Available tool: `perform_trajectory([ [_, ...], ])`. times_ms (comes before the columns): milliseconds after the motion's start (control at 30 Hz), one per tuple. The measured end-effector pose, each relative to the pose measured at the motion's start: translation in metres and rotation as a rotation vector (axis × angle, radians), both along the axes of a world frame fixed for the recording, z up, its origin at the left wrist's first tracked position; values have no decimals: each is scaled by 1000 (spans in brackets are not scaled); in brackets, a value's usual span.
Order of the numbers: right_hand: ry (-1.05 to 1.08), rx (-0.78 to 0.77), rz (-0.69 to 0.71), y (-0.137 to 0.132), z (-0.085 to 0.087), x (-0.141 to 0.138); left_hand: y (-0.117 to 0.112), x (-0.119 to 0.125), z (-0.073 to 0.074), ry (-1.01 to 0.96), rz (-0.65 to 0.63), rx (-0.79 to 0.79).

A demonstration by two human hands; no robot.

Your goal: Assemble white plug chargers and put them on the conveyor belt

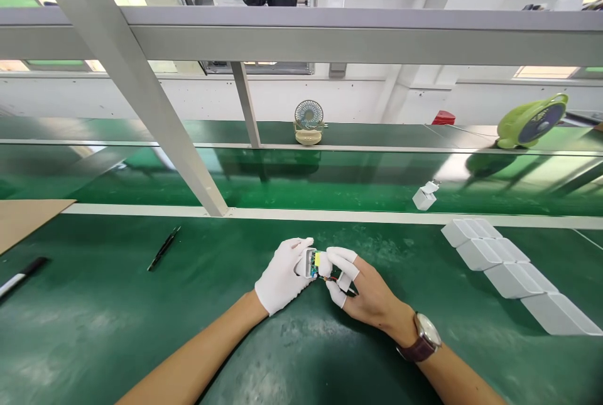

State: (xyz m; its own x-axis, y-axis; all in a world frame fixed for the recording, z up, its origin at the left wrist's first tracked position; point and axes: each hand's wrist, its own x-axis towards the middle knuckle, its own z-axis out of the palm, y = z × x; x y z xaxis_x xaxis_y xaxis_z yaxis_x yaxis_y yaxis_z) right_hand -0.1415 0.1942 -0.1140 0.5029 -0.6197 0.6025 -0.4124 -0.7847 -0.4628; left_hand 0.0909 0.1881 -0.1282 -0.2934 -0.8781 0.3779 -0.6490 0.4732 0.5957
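Left hand (284, 274) grips a white case (303, 264); right hand (360, 286) curls beside its circuit board (312, 262), hold unclear. Seemingly mid-assembly; next needs steadiness.

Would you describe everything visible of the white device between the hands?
The white device looks plastic, its open side showing a green circuit board and yellow part. Thin wires show at lower right. Over the green table, the gloved left hand holds its left side; the right hand touches its right.
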Motion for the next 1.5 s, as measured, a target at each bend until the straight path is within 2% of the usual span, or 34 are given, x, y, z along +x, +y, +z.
perform_trajectory([
  [200,28,-34,-11,-1,-4,1,2,0,-5,-20,-37,-32],
  [600,67,-126,-50,1,-4,2,2,-1,-3,-36,-44,-22],
  [1500,75,-148,-30,1,-2,2,0,-4,2,-31,-67,-47],
])
